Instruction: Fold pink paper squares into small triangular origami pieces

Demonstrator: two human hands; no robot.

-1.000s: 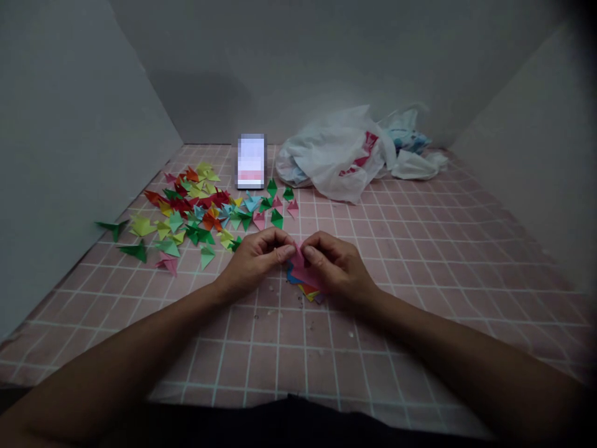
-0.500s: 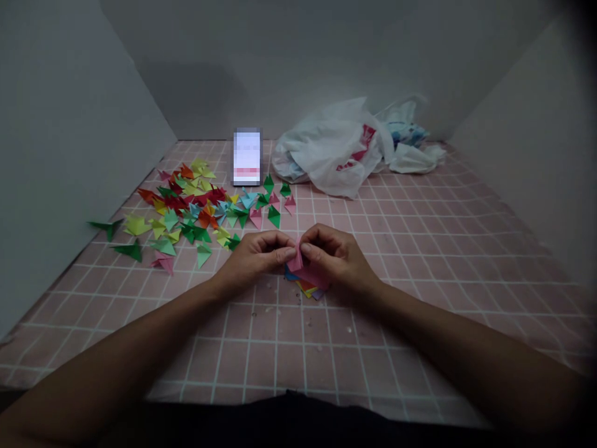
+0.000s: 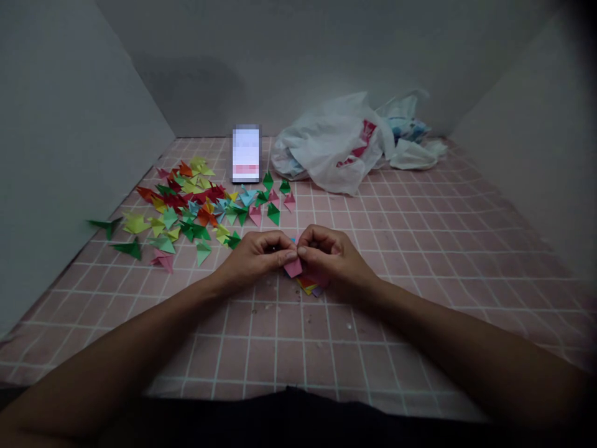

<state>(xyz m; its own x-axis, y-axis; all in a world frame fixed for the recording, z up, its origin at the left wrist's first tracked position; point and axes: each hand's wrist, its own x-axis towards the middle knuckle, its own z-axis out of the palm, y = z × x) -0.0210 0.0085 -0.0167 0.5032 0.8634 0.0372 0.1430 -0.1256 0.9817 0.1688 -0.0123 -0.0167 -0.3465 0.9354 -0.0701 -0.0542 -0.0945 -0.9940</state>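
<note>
A folded piece of pink origami paper (image 3: 293,268) is pinched between my two hands near the middle of the table. My left hand (image 3: 265,254) grips it between thumb and forefinger. From the other side, my right hand (image 3: 332,254) pinches its upper edge, the thumb tips nearly meeting. Part of the pink paper is hidden by the fingers. Just beneath lies a small stack of coloured paper sheets (image 3: 308,287), with orange, yellow and purple edges showing. To the left spreads a heap of folded paper cranes (image 3: 190,230) in green, yellow, red, blue and pink.
A phone with a lit, blurred screen (image 3: 245,154) stands upright behind the cranes. At the back lie a crumpled white plastic bag (image 3: 326,146) and a blue-white packet (image 3: 408,129). Pale walls enclose the pink checked tablecloth (image 3: 420,249) on three sides.
The pink paper has turned between my fingers, and a flat flap now points down below the left thumb. My hands have come slightly closer together. The cranes lie as before.
</note>
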